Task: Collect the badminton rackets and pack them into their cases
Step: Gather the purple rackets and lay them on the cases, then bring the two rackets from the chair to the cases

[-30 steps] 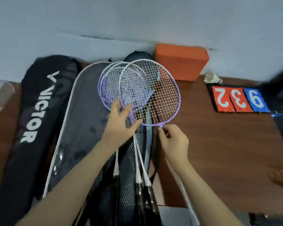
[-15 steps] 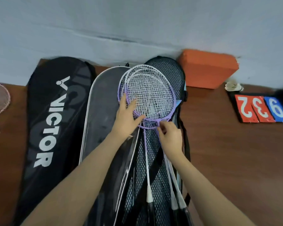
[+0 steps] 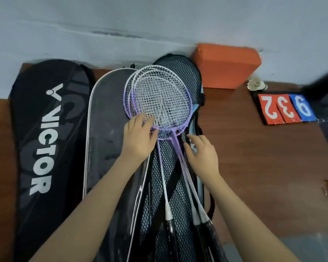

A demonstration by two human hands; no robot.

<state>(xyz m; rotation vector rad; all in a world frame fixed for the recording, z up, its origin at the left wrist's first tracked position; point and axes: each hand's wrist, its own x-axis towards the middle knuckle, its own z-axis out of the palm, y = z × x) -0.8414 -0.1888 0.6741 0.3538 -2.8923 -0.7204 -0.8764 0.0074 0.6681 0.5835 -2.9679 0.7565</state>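
Note:
Three purple-and-white badminton rackets lie stacked, heads overlapping, on an open black mesh case. Their shafts run down toward me and fan out slightly to black grips. My left hand rests flat on the lower left rim and strings of the heads, fingers straight. My right hand is just right of the shafts, its relaxed fingertips touching the case edge near the racket throats. A grey case with white trim lies left of the mesh case, and beside it a black VICTOR case.
The cases lie on a brown wooden table against a pale wall. An orange block stands at the back. To the right are a shuttlecock and flip score cards. A dark object fills the far right edge.
The rightmost racket was swung left onto the other two, so all three heads now overlap on the mesh case. My right hand let go of the racket throat and moved right of the shafts.

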